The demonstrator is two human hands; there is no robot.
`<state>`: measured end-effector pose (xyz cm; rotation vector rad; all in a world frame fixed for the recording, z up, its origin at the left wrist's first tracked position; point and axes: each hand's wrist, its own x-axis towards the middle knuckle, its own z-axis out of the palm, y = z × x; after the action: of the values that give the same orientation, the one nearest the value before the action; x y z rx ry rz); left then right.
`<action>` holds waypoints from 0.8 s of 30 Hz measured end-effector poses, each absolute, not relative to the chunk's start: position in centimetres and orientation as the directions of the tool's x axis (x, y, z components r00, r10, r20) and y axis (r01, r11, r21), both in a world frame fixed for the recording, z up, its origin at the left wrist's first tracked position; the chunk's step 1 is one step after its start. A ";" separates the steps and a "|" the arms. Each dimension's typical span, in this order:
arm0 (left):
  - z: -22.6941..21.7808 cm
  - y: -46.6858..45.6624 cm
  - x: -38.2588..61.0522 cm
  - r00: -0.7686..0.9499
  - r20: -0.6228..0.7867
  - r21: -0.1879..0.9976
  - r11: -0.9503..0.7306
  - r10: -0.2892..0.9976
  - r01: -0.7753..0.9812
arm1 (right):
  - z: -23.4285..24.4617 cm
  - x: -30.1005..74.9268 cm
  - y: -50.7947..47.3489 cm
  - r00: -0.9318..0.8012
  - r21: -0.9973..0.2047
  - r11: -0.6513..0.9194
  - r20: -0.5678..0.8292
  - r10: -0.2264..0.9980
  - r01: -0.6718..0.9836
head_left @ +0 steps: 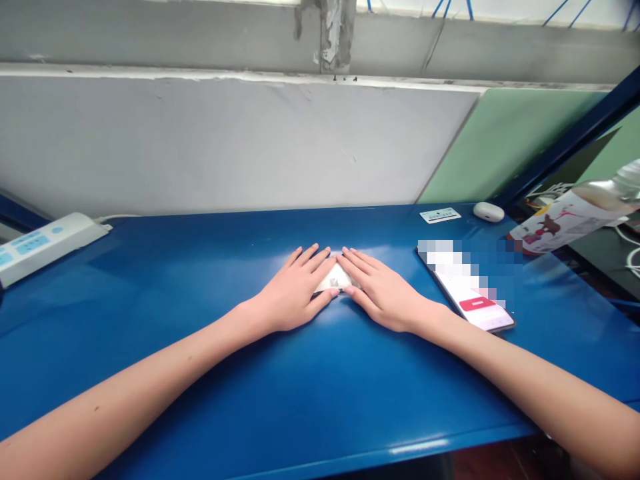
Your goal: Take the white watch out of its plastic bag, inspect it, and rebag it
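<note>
A small, flat white item with a grey mark lies on the blue table, partly covered by both hands; I cannot make out its kind. My left hand rests over its left side, palm down with fingers stretched out and the thumb along its near edge. Over the right side lies my right hand, also flat, its fingers extended. The two sets of fingertips almost meet above the item.
A phone with its screen lit lies beside my right forearm. Behind it are a card and a white earbud case. A tilted bottle is at the right edge, a white power strip at the left. A wall borders the back.
</note>
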<state>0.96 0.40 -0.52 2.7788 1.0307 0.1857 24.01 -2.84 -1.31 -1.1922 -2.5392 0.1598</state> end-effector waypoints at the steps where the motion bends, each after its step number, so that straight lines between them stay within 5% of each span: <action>1: -0.5 0.4 0.9 0.751 0.057 0.207 -0.744 0.658 0.636 | -1.3 24.0 -2.9 -0.604 -0.247 0.644 0.223 0.765 0.724; 11: -0.6 0.2 1.0 0.734 0.088 0.225 -0.731 0.674 0.644 | -1.4 24.3 -3.2 -0.574 -0.311 0.608 0.203 0.793 0.730; 18: -0.4 0.2 0.9 0.744 0.078 0.253 -0.735 0.664 0.629 | -1.5 25.1 -2.7 -0.428 -0.376 0.583 0.421 0.800 0.720; 24: -0.5 0.2 0.6 0.782 0.115 0.326 -0.766 0.613 0.553 | -1.8 25.3 -2.3 -0.481 -0.362 0.671 0.489 0.728 0.647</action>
<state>0.63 0.23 -0.45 2.6995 0.9034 0.3120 25.30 -2.28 -1.76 -1.0556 -2.2611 0.1692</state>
